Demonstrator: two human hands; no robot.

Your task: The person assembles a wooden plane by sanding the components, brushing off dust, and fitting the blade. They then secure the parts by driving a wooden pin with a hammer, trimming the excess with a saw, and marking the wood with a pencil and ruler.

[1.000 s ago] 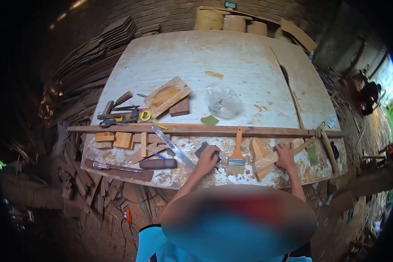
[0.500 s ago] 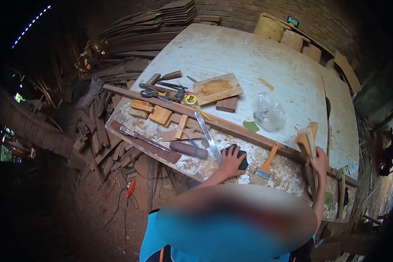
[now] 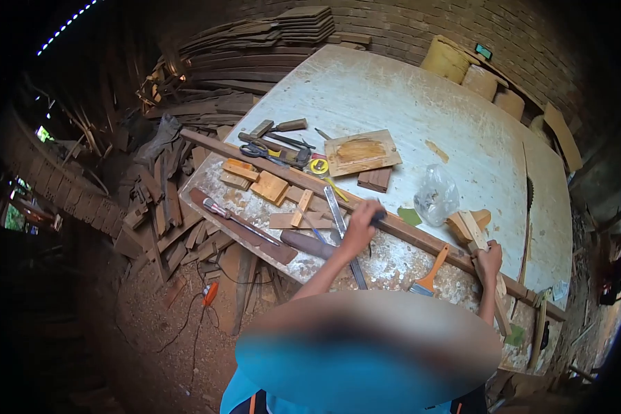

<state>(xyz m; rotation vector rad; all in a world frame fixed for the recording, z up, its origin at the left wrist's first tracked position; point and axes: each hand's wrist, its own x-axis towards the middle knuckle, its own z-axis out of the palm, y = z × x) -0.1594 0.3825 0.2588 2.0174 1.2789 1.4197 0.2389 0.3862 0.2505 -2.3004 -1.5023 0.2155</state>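
Observation:
My left hand [image 3: 360, 226] is closed round a small black block [image 3: 378, 216], raised just over the near side of the long wooden beam [image 3: 421, 238]. My right hand [image 3: 488, 261] grips a pale wooden piece [image 3: 470, 229] with a broad, shaped end. The piece lies across the beam, its long part running toward the bench's near edge. Between my hands rests a paintbrush [image 3: 432, 274] with an orange handle. A metal ruler [image 3: 339, 219] lies left of my left hand, partly behind my forearm. A clear plastic bag [image 3: 437, 196] sits beyond the beam.
Small wooden blocks [image 3: 269, 186], a chisel-like tool [image 3: 238, 222] and a dark cylinder [image 3: 305, 243] lie at the bench's left. Scissors [image 3: 254, 149], a yellow tape measure [image 3: 318, 165] and a stained board [image 3: 361, 152] are behind. A saw blade [image 3: 530, 193] protrudes right. Scrap wood [image 3: 165, 207] covers the floor.
My left hand has lifted the black block from the bench and moved it forward to the beam. My right hand has lowered the wooden piece across the beam, tilting it leftward.

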